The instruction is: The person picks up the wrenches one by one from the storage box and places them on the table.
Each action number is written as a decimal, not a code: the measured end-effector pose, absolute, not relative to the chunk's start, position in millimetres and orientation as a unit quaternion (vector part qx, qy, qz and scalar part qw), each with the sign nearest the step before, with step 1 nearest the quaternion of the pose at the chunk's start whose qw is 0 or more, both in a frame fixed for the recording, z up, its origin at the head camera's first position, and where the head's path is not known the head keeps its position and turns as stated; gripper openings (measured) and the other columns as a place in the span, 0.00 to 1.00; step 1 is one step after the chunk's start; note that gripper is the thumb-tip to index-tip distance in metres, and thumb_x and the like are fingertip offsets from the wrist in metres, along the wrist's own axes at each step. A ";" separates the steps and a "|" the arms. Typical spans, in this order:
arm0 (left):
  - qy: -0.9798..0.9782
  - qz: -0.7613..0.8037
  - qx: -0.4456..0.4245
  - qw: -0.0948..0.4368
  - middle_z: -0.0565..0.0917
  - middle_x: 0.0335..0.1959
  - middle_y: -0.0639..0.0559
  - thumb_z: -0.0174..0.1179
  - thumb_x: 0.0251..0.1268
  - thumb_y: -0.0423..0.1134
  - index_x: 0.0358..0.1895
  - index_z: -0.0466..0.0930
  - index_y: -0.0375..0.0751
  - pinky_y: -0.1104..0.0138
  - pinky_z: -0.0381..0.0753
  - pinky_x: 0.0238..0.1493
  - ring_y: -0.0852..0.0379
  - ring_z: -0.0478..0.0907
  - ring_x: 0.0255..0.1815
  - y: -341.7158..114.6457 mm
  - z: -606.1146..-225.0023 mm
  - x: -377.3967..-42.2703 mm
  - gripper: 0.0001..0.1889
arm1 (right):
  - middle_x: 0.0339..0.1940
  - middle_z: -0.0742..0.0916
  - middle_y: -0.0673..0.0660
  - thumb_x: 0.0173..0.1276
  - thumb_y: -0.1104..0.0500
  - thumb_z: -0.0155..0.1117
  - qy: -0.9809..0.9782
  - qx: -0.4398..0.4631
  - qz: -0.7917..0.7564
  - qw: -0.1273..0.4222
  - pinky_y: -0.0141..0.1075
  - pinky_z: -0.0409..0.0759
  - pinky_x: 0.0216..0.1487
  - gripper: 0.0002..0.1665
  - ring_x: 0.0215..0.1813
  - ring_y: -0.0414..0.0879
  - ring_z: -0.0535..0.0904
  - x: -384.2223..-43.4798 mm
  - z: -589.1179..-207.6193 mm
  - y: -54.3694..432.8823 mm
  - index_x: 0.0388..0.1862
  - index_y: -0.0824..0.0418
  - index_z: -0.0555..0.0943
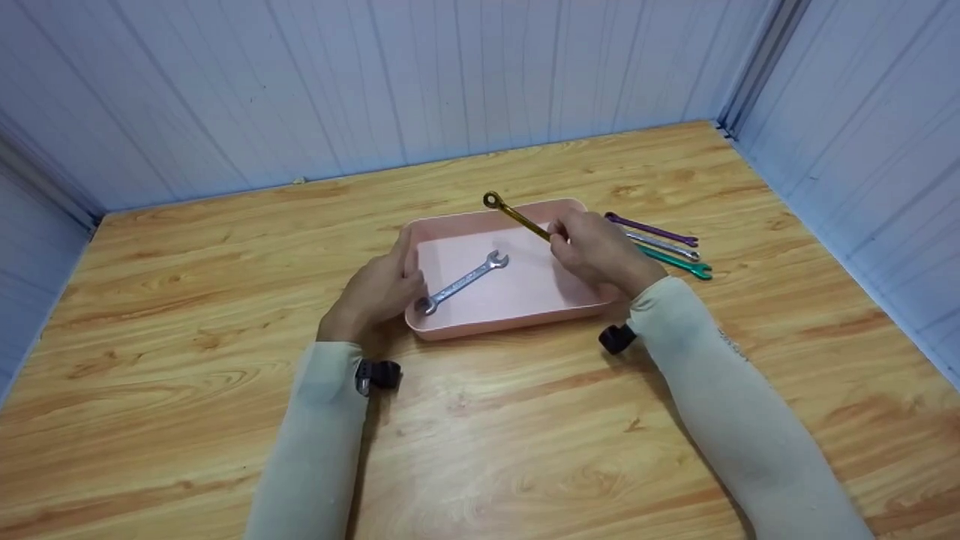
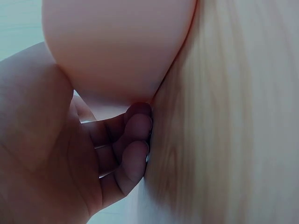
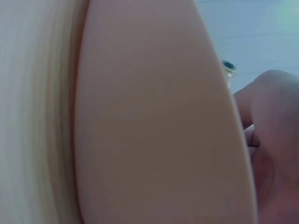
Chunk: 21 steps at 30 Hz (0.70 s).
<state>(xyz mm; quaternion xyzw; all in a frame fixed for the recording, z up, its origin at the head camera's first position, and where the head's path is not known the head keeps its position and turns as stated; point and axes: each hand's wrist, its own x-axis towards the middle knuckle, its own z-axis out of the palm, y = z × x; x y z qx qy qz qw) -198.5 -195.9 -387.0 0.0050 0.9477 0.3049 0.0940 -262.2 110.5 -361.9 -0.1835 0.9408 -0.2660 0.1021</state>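
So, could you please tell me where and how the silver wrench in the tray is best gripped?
I'd pinch the silver wrench mid-shaft from above: it lies slantwise inside the pink tray, whose raised walls would likely hinder a low approach, and its near end sits close to the left hand.

A wood-grain surface (image 1: 187,262), yellowish-brown with darker streaks and knots, is the landmark here. Behind the surface stands a pale blue-white back wall (image 1: 450,75) with vertical grooves. A similar right wall (image 1: 877,150) flanks the surface; grey corner trim (image 1: 761,67) meets its far right corner. Soft light gives the surface a faint sheen.
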 end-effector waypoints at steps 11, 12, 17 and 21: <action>0.946 0.310 0.001 0.099 0.82 0.49 0.49 0.47 0.75 0.48 0.82 0.31 0.55 0.53 0.69 0.57 0.47 0.74 0.52 -196.7 -387.3 -199.0 0.42 | 0.43 0.77 0.59 0.79 0.56 0.46 0.920 -0.159 -0.335 0.124 0.42 0.69 0.37 0.09 0.39 0.52 0.72 -261.2 -362.1 108.4 0.52 0.57 0.68; 0.946 0.310 0.002 0.099 0.82 0.50 0.48 0.48 0.74 0.47 0.82 0.31 0.55 0.53 0.69 0.58 0.47 0.74 0.52 -196.9 -387.3 -199.3 0.43 | 0.42 0.77 0.59 0.78 0.57 0.46 0.918 -0.164 -0.338 0.123 0.42 0.68 0.36 0.08 0.38 0.51 0.71 -261.1 -362.2 109.2 0.52 0.57 0.68; 0.947 0.306 0.006 0.100 0.83 0.49 0.49 0.50 0.71 0.46 0.83 0.32 0.53 0.53 0.67 0.64 0.48 0.72 0.55 -197.9 -386.6 -199.9 0.44 | 0.39 0.76 0.59 0.74 0.59 0.50 0.913 -0.188 -0.345 0.114 0.41 0.66 0.35 0.08 0.35 0.51 0.70 -262.1 -364.0 112.3 0.48 0.59 0.68; 0.947 0.306 0.003 0.101 0.84 0.45 0.51 0.49 0.72 0.46 0.83 0.32 0.54 0.52 0.65 0.66 0.48 0.72 0.56 -196.8 -386.9 -199.8 0.44 | 0.40 0.76 0.59 0.74 0.59 0.51 0.913 -0.188 -0.345 0.113 0.42 0.68 0.37 0.09 0.37 0.51 0.71 -262.8 -364.4 112.3 0.49 0.59 0.68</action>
